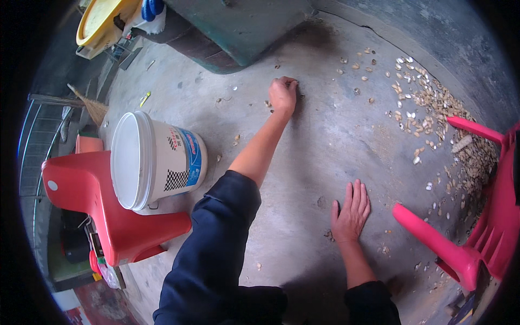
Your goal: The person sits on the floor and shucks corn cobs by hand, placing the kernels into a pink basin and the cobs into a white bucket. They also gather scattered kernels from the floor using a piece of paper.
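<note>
My left hand [283,94] reaches far forward to the concrete floor [300,162], fingers curled and fingertips drawn together low over it. Whether something small is pinched in them is hidden. Small shell pieces [267,104] lie just beside that hand. My right hand [352,211] rests palm down on the floor, fingers extended and thumb apart, with nothing in it. Close to its wrist is a small dark scrap [329,235]. Along the wall at right spreads a heap of tan and white shells [440,101], with single ones scattered toward the middle.
A white lidded plastic bucket [174,158] stands left, beside a red plastic chair [134,231]. Pink plastic chair legs [430,235] jut in from the right near the heap. A large dark green container [227,36] is ahead. A broom [91,105] lies far left.
</note>
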### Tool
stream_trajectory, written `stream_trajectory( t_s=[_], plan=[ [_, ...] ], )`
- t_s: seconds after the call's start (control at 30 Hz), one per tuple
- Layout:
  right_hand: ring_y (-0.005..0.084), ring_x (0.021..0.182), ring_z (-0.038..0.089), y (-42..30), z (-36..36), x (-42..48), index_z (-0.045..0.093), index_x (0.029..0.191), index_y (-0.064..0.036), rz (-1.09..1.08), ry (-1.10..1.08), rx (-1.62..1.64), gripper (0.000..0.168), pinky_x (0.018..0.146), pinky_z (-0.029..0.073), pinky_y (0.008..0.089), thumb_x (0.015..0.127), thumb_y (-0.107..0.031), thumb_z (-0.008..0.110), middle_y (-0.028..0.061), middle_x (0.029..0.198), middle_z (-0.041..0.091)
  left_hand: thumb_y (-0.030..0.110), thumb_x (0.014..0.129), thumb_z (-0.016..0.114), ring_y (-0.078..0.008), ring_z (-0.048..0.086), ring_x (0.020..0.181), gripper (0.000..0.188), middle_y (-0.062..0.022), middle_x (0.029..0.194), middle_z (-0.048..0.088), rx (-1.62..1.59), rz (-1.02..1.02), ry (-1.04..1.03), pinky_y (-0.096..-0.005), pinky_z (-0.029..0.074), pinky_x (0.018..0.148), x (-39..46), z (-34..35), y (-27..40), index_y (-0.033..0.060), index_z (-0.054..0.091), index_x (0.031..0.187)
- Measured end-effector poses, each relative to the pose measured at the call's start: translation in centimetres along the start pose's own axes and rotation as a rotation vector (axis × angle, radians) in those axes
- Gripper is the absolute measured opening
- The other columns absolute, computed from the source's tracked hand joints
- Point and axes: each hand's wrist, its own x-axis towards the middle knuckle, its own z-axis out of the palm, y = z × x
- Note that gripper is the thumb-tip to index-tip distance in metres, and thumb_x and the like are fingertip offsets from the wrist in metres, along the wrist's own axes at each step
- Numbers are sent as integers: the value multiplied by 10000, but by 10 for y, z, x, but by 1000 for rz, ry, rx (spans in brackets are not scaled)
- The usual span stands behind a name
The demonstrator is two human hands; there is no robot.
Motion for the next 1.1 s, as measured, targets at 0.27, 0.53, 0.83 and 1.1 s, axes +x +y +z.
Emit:
stream_trajectory(
  t_s=[0.27, 0.53, 0.83, 1.1],
  plan=[
    [315, 1433, 253, 3, 2, -1, 361, 1439, -21, -6, 8, 10, 679, 1143, 213, 478, 872, -295, 614, 157, 1545, 289, 197, 821, 701, -314, 665, 818, 136, -163, 860, 660, 83, 164, -48, -393, 518, 747, -7, -9, 9, 97, 752, 897],
    [315, 1436, 245, 2, 3, -1, 356, 1445, -20, 3, -3, 9, 671, 1148, 205, 472, 889, -309, 594, 161, 1547, 284, 231, 876, 637, -352, 643, 853, 173, -147, 917, 657, 109, 252, -70, -440, 513, 737, -16, -13, 14, 142, 731, 991],
    [314, 1435, 246, 3, 2, 0, 363, 1442, -19, 5, -7, 15, 669, 1149, 203, 469, 888, -320, 589, 160, 1548, 285, 266, 846, 683, -314, 665, 857, 208, -134, 932, 683, 143, 181, -99, -395, 520, 760, -24, -10, 26, 132, 753, 989],
    [313, 1434, 247, 5, 1, -1, 369, 1437, -16, 7, 7, 24, 675, 1149, 204, 469, 880, -322, 596, 155, 1550, 285, 216, 765, 771, -264, 662, 767, 197, -143, 869, 691, 59, 44, 17, -369, 505, 713, -25, 1, 25, 36, 724, 831]
  ],
)
